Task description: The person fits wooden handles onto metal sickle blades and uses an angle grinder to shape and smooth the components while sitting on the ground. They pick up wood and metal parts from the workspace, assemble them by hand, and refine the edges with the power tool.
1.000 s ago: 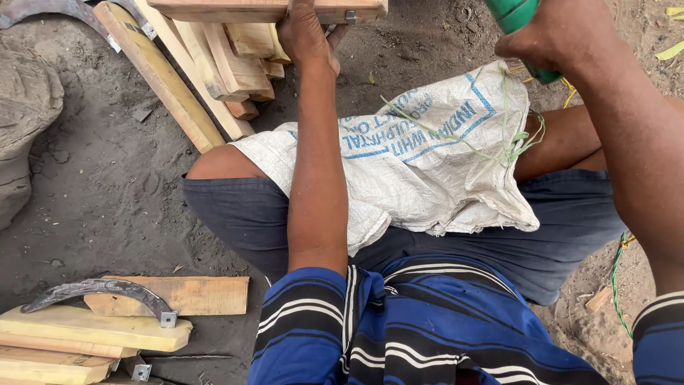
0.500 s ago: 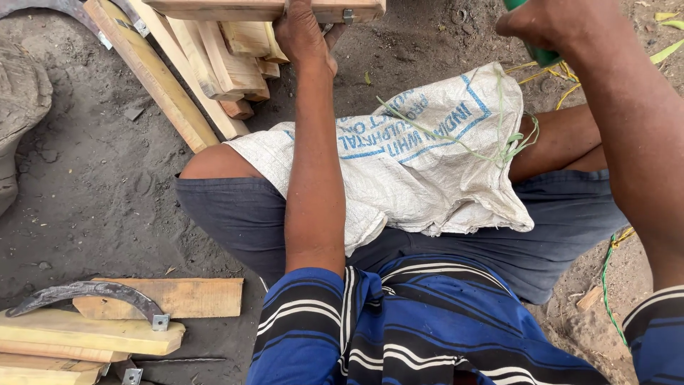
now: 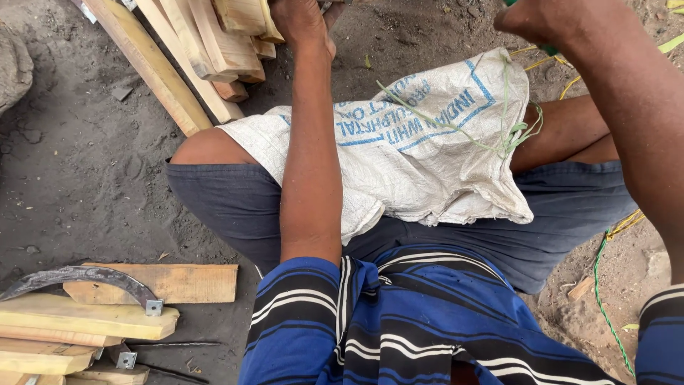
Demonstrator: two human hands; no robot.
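So the left hand [image 3: 303, 25] is stretched out to the top edge of the view, fingers curled down over the near end of a wood piece [image 3: 242, 16]. It looks like a grip, but the fingertips run out of frame, so I can't say how tight. That piece sits on top of a loose stack of planks [image 3: 182, 53] fanning out to the left of those fingers, lying on dark sandy ground [image 3: 78, 171].

The right hand [image 3: 534, 21] is up in the top right corner, fingers clenched around a green handle [image 3: 547, 48]. Only a sliver of it shows below the fist and a bit above, the rest is cut off, so I can't tell what tool it is.

Between the two hands and nearer the body, a white woven sack [image 3: 420, 142] with blue print is draped over the person's lap, on dark shorts [image 3: 228, 199]. A green string [image 3: 499, 142] trails across the sack, just below the right fingers.

Well away from both hands, down in the bottom left, there's a second pile of boards [image 3: 92, 321] with a curved dark metal blade [image 3: 78, 276] lying across it, plus a small metal bracket [image 3: 154, 307] at its end. Striped blue shirt [image 3: 427, 321] fills the bottom.
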